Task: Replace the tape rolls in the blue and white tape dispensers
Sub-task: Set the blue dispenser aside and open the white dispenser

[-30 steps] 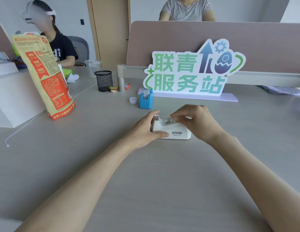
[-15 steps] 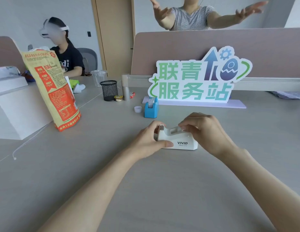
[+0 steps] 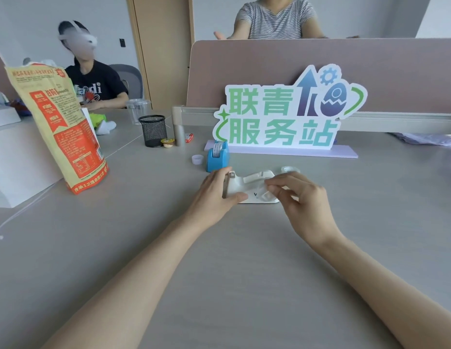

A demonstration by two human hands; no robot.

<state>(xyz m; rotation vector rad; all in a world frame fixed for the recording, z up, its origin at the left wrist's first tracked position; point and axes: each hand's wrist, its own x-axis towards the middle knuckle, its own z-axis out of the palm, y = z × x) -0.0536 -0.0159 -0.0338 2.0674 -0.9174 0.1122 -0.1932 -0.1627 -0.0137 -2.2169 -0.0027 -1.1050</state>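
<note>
On a grey surface (image 3: 244, 248), the left hand (image 3: 214, 192) grips the cutter end of the white tape dispenser (image 3: 244, 183) as the right hand (image 3: 302, 200), over its cradle a moment earlier, draws back pinching a blurred clear spool (image 3: 267, 196), apparently the old roll coming out; the blue dispenser (image 3: 218, 159) waits just beyond the left hand.

Single head-worn wide-angle camera looks forward and down across the desk (image 3: 219, 285), close above the left hand (image 3: 214, 192) gripping the white dispenser (image 3: 247, 188); the sign (image 3: 282, 117) stands beyond the grip.

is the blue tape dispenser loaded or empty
Loaded: a pale tape roll stands in the blue dispenser, rising above its top.
</note>
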